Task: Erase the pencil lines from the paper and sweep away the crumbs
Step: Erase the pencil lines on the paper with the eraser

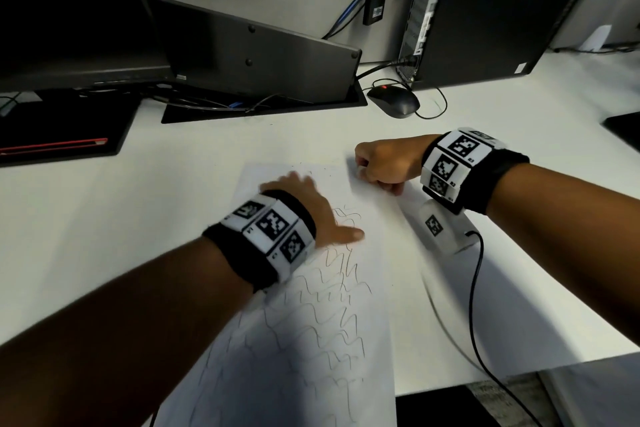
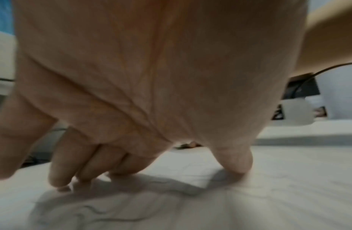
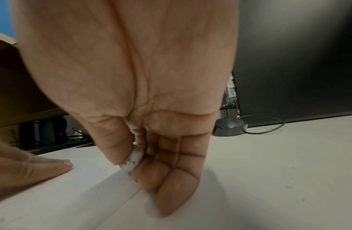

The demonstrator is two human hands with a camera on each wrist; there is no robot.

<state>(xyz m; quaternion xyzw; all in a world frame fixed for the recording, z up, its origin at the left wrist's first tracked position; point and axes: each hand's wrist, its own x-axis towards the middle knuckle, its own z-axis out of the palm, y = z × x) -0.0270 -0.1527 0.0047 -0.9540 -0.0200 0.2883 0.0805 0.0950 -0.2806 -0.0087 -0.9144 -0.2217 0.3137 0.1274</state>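
A white sheet of paper (image 1: 377,274) lies on the white desk, covered with wavy pencil lines (image 1: 322,305) over its near and middle part. My left hand (image 1: 308,204) lies on the paper's far half with fingers spread and straight, fingertips (image 2: 60,179) and thumb touching the sheet. My right hand (image 1: 377,166) sits at the paper's far right corner, curled, pinching a small white eraser (image 3: 132,160) smudged with grey between thumb and fingers. Dark crumbs (image 1: 311,170) dot the paper's far edge and the desk beyond it.
A black mouse (image 1: 393,102) with its cable lies beyond my right hand. A computer tower (image 1: 485,10) stands at the back right, monitors (image 1: 69,10) at the back left. A cable (image 1: 478,305) runs from my right wrist over the desk's near edge.
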